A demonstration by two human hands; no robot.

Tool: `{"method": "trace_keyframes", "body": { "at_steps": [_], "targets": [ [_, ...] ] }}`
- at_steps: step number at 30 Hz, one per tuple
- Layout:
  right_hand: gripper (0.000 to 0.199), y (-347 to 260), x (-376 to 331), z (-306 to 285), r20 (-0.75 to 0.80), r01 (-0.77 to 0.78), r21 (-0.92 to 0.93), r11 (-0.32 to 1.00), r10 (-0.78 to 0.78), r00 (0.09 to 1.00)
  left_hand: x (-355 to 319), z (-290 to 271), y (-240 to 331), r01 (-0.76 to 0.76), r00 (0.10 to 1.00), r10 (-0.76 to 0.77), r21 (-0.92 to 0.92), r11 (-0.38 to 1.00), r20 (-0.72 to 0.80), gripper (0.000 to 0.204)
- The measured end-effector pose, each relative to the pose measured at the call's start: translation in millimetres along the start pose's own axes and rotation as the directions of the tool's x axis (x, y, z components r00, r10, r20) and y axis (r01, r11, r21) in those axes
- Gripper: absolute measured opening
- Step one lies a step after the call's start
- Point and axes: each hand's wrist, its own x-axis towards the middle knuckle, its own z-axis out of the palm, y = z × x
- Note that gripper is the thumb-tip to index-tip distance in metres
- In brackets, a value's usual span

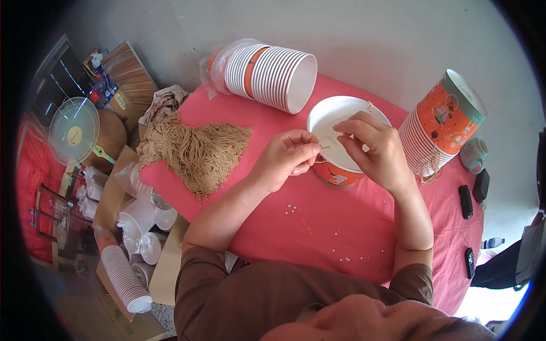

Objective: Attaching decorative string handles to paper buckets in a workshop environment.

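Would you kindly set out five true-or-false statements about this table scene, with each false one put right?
1. The left hand pinches a thin cord. True.
2. The tan cord bundle lies right of the open bucket. False: it lies to the left.
3. The bucket stack near the wall lies on its side. True.
4. The cloth on the table is blue. False: it is pinkish red.
5. The right hand is below the table. False: it is at the open bucket.
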Motion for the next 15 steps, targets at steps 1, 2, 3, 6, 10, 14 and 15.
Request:
{"method": "trace_keyframes", "body": {
  "at_steps": [1, 2, 3, 6, 10, 14, 15],
  "targets": [
    [0.018, 0.1, 0.5, -0.3, -0.016, 0.023, 0.010, 1.000, -0.023, 1.000, 0.3, -1.5, 0.8, -0.003, 1.000, 0.003, 0.000, 1.000, -0.004, 0.009],
    [0.018, -2.6, 0.3, -1.7, -0.016, 0.024, 0.010, 1.000, -0.023, 1.000, 0.3, -1.3, 1.6, 0.008, 1.000, -0.008, -0.012, 1.000, -0.010, 0.009],
    [0.019, -5.9, 0.2, -3.2, 0.014, 0.042, 0.013, 0.999, -0.042, 0.999, 0.0, -1.0, 2.1, 0.019, 1.000, -0.019, -0.024, 1.000, -0.017, 0.010],
    [0.020, -7.9, 1.1, -1.1, 0.046, 0.088, 0.008, 0.996, -0.088, 0.995, -0.1, -0.1, 3.2, 0.014, 1.000, -0.014, -0.016, 1.000, 0.005, 0.010],
    [0.019, -5.6, 0.4, 1.8, 0.053, 0.118, -0.017, 0.993, -0.117, 0.992, 0.0, 0.7, 3.3, 0.014, 1.000, -0.014, 0.004, 1.000, 0.025, 0.010],
    [0.015, -9.0, 1.7, -0.3, 0.054, 0.129, -0.009, 0.992, -0.128, 0.990, -0.2, -0.7, 2.8, 0.002, 0.999, -0.004, 0.032, 0.999, 0.039, 0.012],
    [0.015, -8.7, 1.5, -0.8, 0.054, 0.128, -0.009, 0.992, -0.127, 0.990, -0.1, -1.0, 2.5, -0.009, 0.999, 0.006, 0.062, 0.998, 0.043, 0.013]
  ]
}}
